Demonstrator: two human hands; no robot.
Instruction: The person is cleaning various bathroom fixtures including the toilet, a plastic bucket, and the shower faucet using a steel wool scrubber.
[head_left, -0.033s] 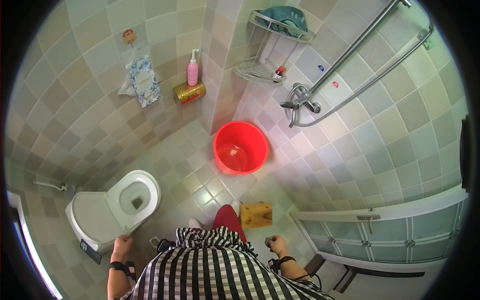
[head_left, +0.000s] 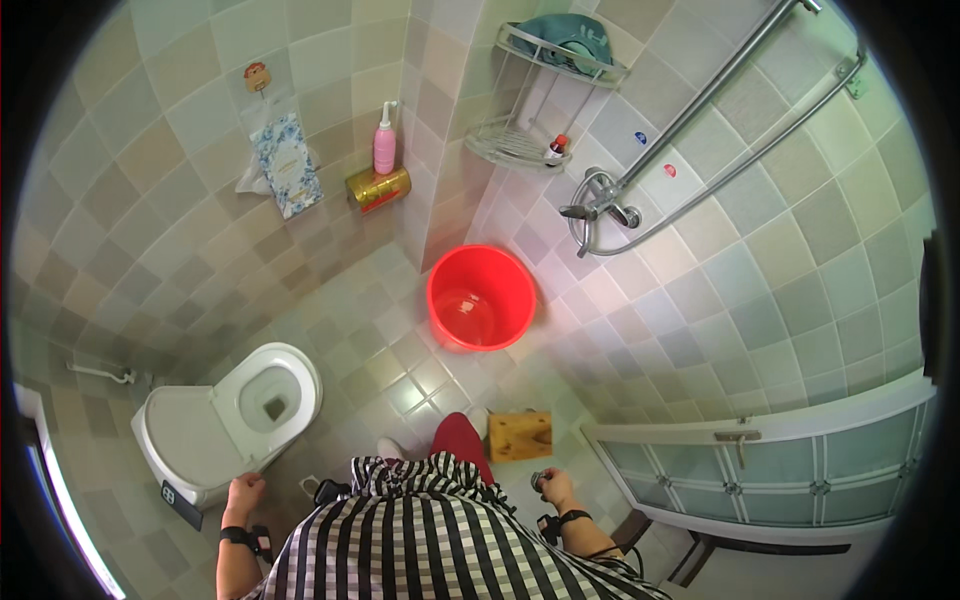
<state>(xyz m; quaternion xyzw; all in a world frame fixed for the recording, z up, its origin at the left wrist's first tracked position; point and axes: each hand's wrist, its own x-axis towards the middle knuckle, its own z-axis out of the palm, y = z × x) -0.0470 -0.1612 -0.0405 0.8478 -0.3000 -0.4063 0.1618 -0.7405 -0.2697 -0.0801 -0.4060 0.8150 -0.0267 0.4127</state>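
Observation:
My left hand [head_left: 243,492] is curled into a fist at the lower left, right beside the front of a white toilet [head_left: 200,430] whose lid is up. My right hand [head_left: 553,487] is at the lower right, fingers closed around a small dark object that is too small to identify. It hovers just below a small wooden stool [head_left: 520,435] on the tiled floor. A red bucket [head_left: 480,300] stands farther off in the corner under the shower tap [head_left: 600,205]. My black-and-white checked shirt [head_left: 430,540] and a red trouser leg [head_left: 460,440] fill the bottom centre.
A pink bottle [head_left: 385,145] and a gold canister [head_left: 378,187] sit on the wall ledge, with a patterned packet [head_left: 288,165] hanging to their left. A wire corner rack [head_left: 520,150] holds small items. A frosted glass partition [head_left: 780,470] closes the right side.

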